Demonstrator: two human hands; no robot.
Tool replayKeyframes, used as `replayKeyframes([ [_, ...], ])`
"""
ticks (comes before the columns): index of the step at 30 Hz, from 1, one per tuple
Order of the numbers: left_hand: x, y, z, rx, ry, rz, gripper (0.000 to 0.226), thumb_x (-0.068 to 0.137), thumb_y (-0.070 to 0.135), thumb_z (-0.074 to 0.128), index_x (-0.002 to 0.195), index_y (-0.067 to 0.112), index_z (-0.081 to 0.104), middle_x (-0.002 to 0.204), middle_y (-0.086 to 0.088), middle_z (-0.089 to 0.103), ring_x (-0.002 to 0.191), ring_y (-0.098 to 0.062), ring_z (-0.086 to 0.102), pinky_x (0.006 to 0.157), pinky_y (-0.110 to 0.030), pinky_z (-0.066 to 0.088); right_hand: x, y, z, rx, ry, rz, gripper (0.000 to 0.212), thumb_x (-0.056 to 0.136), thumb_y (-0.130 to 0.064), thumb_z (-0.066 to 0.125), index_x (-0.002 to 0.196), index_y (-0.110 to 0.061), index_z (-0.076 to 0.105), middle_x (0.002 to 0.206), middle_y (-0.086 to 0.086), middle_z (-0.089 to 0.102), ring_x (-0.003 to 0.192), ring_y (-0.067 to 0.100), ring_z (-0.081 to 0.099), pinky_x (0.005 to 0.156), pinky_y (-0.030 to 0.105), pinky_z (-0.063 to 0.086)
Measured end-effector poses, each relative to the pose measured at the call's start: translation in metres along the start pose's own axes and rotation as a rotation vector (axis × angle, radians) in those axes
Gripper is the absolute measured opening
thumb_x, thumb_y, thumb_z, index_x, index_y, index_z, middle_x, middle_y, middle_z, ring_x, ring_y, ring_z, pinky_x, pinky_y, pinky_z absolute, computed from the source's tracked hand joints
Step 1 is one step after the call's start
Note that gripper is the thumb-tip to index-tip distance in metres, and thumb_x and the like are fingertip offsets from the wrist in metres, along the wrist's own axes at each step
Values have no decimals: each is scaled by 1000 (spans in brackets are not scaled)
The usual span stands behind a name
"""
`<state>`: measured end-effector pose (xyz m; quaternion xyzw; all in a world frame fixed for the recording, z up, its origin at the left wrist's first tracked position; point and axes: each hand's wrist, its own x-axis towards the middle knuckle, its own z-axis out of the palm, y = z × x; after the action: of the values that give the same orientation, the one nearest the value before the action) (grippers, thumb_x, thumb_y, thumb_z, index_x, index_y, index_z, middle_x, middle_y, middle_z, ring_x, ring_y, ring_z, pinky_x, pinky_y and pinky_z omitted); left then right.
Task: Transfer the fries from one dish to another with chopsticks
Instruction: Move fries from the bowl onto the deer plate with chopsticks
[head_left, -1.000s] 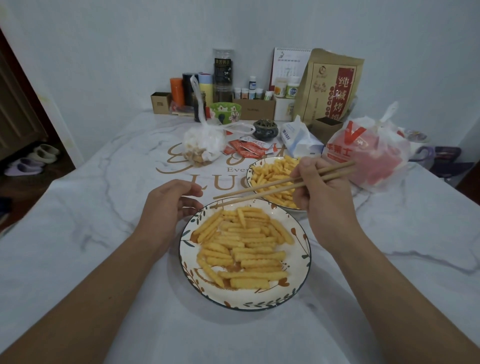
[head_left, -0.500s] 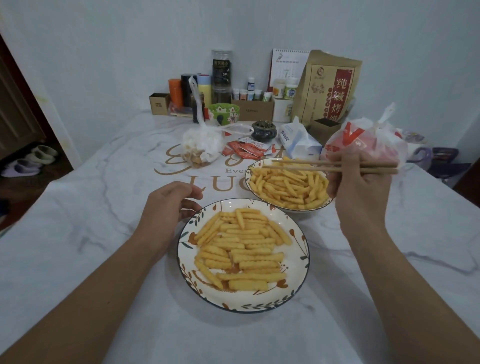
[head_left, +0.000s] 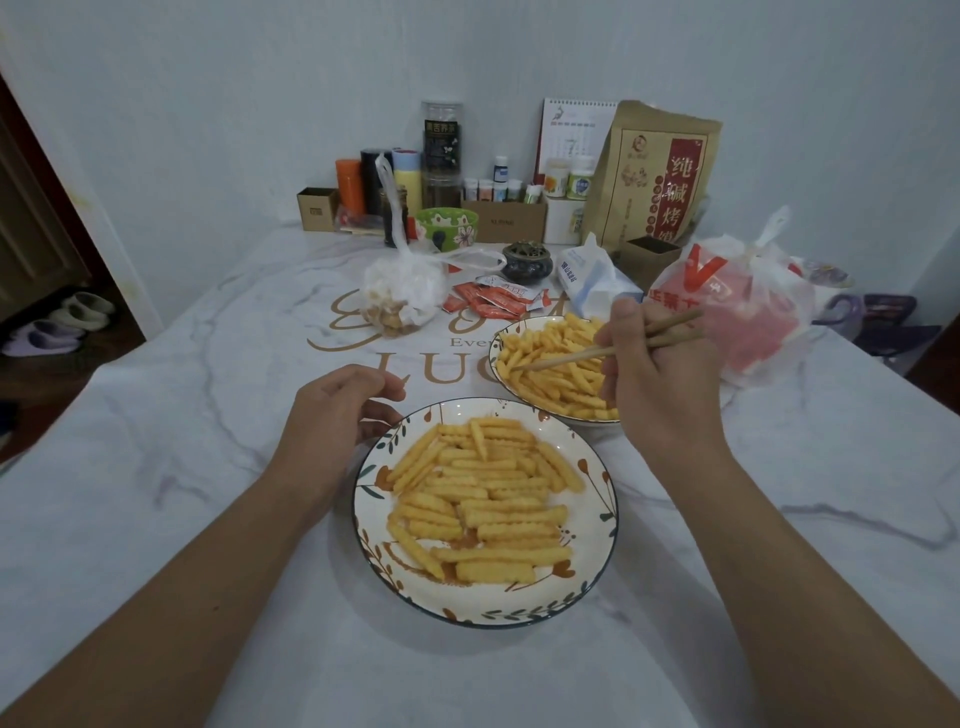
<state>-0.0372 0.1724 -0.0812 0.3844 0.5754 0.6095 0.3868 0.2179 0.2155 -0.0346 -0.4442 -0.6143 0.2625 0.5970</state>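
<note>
A: Moved since prev. frame: right hand (head_left: 660, 384) swung left, chopsticks (head_left: 597, 352) now angled down, tips in far dish (head_left: 498, 345) among fries (head_left: 550, 374).

B: Grip status?

A: R. fingers curled round both sticks; tips near-closed, can't tell if a fry is caught. Left hand (head_left: 332, 415) loosely curled, holding nothing, touching rim of near dish (head_left: 363, 499), also w/ fries, on table (head_left: 156, 493).

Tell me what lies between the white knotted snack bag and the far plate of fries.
Head view: red sauce packets on white marbled tablecloth.
</note>
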Motion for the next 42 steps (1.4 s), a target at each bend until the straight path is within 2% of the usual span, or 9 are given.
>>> replayKeyframes([
  [4,0,-1,0,-4,-4,5,26,101,8,50,89,0,71,89,-8,73,70,-21,64,68,-36,53,-1,6,3,17,-40,27,45,105,-40,50,74,-12,67,50,-1,55,42,15,54,47,34,45],
  [6,0,-1,0,-5,-5,10,26,101,8,50,89,-1,71,89,-8,73,71,-22,64,68,-36,53,-1,7,3,62,17,41,45,106,-39,49,73,-14,67,50,-2,54,44,16,53,46,31,43],
  [12,0,-2,2,-5,-4,10,26,101,8,50,90,-1,71,90,-9,73,70,-22,64,68,-35,53,4,-9,-13,292,217,159,52,108,-33,44,75,-1,67,52,6,52,39,16,44,39,22,34],
  [16,1,-2,-2,-15,-5,13,27,101,8,50,87,2,72,89,-9,73,70,-22,64,69,-36,53,2,-20,-21,519,-50,295,58,108,-32,45,57,-16,67,52,9,48,38,20,37,40,26,26],
  [19,2,-2,-2,-21,-2,13,27,101,8,50,86,2,72,88,-8,74,68,-21,65,70,-37,53,-11,-26,-11,478,-249,307,59,107,-35,43,57,-15,67,50,10,46,37,21,36,40,27,26],
  [26,2,-1,-2,-20,-4,7,26,100,9,51,86,3,72,90,-9,73,69,-20,65,68,-34,54,-33,-34,9,395,-448,177,51,95,-49,52,65,-12,69,50,11,52,33,23,42,36,23,34],
  [31,3,0,-1,-30,-3,2,27,99,8,50,84,4,72,89,-7,73,68,-20,65,67,-34,53,-26,-34,3,468,-358,207,46,90,-49,54,65,-13,69,50,10,50,35,23,40,38,24,32],
  [38,1,-2,-1,-16,-3,10,26,100,7,49,88,1,71,88,-7,74,71,-21,65,67,-33,55,-27,-26,6,367,-465,199,47,101,-39,53,66,-13,70,49,10,50,36,23,39,39,25,32],
  [42,1,-1,0,-2,-2,10,26,100,8,50,88,0,72,90,-8,74,71,-21,65,68,-33,54,-13,-23,-7,534,-242,276,49,107,-25,46,67,-13,70,52,6,49,42,19,41,41,26,31],
])
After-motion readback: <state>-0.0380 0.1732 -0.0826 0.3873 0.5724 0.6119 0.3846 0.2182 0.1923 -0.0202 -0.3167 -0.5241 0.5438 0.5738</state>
